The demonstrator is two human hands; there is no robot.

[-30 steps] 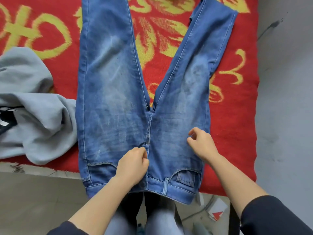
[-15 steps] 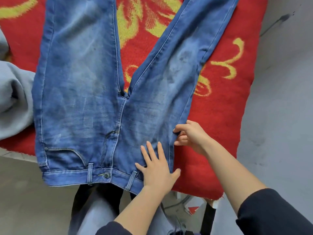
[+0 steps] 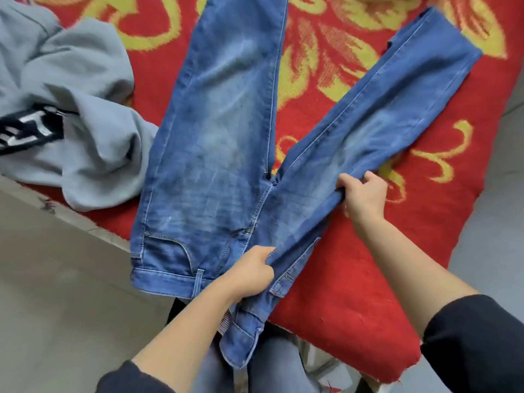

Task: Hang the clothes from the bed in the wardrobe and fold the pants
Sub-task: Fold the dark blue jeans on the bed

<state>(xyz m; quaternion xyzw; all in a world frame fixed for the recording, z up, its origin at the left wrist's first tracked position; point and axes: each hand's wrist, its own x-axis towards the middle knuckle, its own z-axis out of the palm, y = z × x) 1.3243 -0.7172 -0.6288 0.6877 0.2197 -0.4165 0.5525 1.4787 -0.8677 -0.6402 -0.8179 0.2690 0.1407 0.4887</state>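
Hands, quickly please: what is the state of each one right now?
Left hand: closed, gripping the blue denim jeans near the waistband.
Right hand: closed, gripping the outer edge of one leg of the jeans.

Bed (image 3: 93, 230) under red, yellow-flowered blanket (image 3: 354, 279); grey concrete floor (image 3: 56, 307) at left.

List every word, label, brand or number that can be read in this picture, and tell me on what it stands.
Nothing can be read with certainty.
White letters on a dark patch of the grey sweatshirt: creased, blurred, unreadable.
The jeans: no lettering shows.
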